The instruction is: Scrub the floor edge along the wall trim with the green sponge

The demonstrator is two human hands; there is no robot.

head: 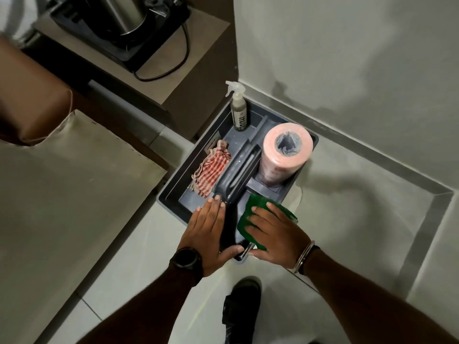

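While the grey caddy (pixel 173 194) is seen standing on the pale tiled floor (pixel 347 219) in the corner just beside the grey wall trim (pixel 372 155), the green sponge (pixel 248 214) is held over its near right compartment by the right hand (pixel 275 234), whose fingers are spread across the top of the sponge and curled down around it. A metal bangle (pixel 304 256) is worn on that wrist. The left hand (pixel 211 234) is laid flat and open, fingers straight and together, against the near end of the caddy's central handle (pixel 241 172), with the thumb stretched toward the caddy's front edge; nothing is gripped by it. A dark watch (pixel 185 259) is worn on the left wrist. Inside the caddy, a spray bottle (pixel 238 110) with a white trigger is stood upright in the far corner, a red-and-white checked cloth (pixel 211 170) is crumpled in the left compartment, and a pink roll (pixel 285 155) is stood on end in the right compartment, close to the handle. A black shoe (pixel 241 309) is seen on the floor below the hands. To the left, a beige-covered surface (pixel 74 194) is seen, and further back a steel kettle (pixel 119 13) on a dark base is set on a shelf (pixel 193 60).
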